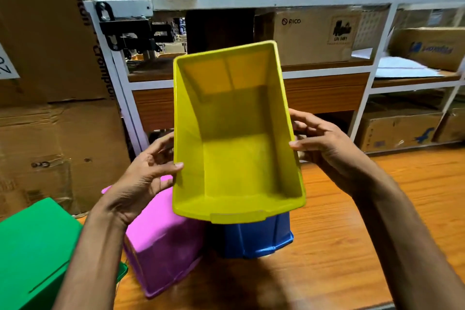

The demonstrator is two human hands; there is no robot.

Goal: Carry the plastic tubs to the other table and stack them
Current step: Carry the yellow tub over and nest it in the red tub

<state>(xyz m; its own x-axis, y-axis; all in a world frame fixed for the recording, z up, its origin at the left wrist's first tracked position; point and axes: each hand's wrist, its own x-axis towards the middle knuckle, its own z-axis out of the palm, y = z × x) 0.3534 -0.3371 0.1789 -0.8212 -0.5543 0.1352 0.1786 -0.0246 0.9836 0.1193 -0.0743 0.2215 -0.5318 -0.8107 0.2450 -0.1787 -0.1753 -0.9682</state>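
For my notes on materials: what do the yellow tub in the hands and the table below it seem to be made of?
The yellow rectangular tub looks like moulded plastic, smooth and slightly glossy: it has one even colour, thin walls, a folded rim and rounded corners. The orange-brown table shows wood grain with a soft sheen. Whether it is solid wood or a laminate, I cannot tell.

Table [352, 246]: the right half is bare wood, open from the near edge to the far edge. The left half is crowded. A green tub [32, 254] sits at the near left corner, with a pink tub [163, 246] just beside it and a blue tub [256, 239] next along, toward the middle. A yellow tub [236, 158], gripped by the left hand [141, 184] and right hand [324, 148], hangs over the blue tub and blocks the middle. A shelf rack [251, 1] closes off the far edge. Cardboard boxes [50, 121] wall in the left side.
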